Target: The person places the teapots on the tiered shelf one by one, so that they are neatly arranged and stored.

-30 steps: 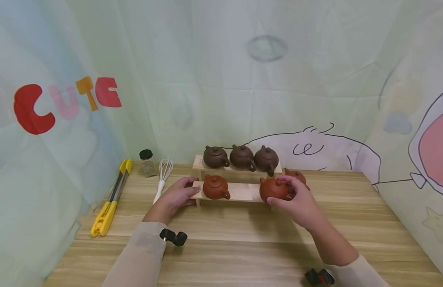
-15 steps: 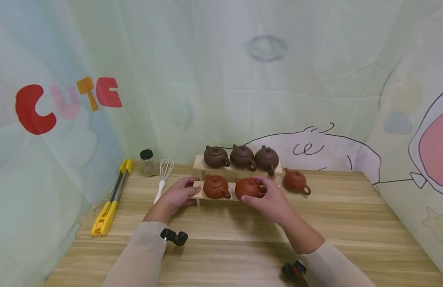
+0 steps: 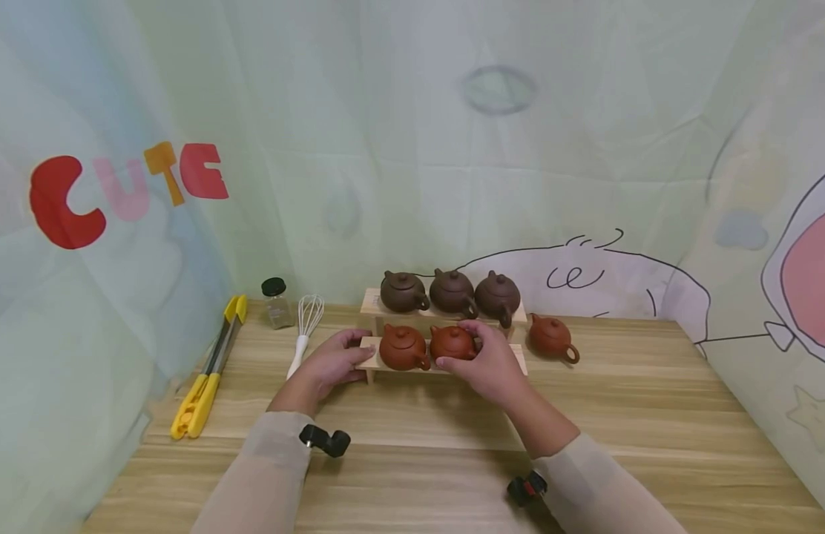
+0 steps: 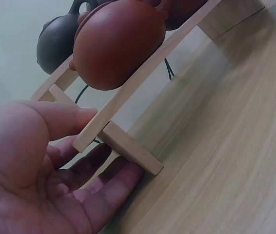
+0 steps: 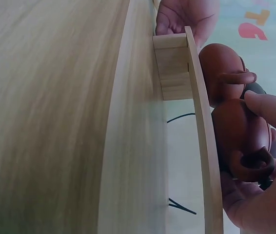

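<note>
My left hand [image 3: 331, 363] grips the left end of the two-tier wooden stand [image 4: 143, 70], its thumb on the lower board and its fingers underneath by the leg. On that lower board sits a reddish-brown teapot [image 3: 401, 350]. Just right of it, my right hand [image 3: 492, 369] holds a second reddish-brown teapot [image 5: 238, 127] around its body, thumb on the near side. In the right wrist view the two pots look side by side, touching or nearly so, and the held one is at the board's surface. Its handle [image 5: 255, 170] points toward my palm.
Three dark brown teapots [image 3: 450, 293] line the upper tier. Another reddish-brown teapot [image 3: 551, 339] stands on the table right of the stand. To the left are a white whisk [image 3: 306, 326], a black-lidded jar [image 3: 277, 305] and yellow-handled tongs [image 3: 205, 378]. Printed cloth hangs behind.
My right hand has carried its teapot leftward along the lower board, up beside the first reddish pot. The teapot on the table at right has come into full view. My left hand stays put.
</note>
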### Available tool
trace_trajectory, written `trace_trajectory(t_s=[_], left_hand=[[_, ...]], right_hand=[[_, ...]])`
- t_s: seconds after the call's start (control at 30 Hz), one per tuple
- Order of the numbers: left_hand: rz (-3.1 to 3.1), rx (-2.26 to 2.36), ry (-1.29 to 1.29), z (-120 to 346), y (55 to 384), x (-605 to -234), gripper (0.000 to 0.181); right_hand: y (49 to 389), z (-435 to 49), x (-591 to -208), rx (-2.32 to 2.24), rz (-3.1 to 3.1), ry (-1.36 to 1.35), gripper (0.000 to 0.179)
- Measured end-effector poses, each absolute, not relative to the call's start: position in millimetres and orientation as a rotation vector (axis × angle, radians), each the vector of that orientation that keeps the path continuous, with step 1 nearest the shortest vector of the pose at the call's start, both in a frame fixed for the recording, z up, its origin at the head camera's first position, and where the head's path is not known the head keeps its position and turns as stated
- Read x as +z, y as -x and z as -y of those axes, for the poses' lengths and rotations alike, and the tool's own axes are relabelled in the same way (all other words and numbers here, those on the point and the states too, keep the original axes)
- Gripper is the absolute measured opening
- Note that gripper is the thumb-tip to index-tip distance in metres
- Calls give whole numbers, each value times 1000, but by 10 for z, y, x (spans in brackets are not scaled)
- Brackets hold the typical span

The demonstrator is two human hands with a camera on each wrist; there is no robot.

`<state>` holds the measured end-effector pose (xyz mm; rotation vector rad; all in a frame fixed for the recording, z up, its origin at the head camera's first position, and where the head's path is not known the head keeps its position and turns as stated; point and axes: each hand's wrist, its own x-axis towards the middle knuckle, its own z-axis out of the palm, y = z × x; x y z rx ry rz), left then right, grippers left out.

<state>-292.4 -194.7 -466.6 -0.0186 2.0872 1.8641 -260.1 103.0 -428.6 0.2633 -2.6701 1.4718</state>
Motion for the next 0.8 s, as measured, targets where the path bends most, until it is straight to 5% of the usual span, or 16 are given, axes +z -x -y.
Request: trace_trajectory(t_s=[0.8], left_hand=[[-2096,1861,28,1947,2914,-4661,56]], right_hand=[[2395,-1526,-4118,1511,2692,-205,51]])
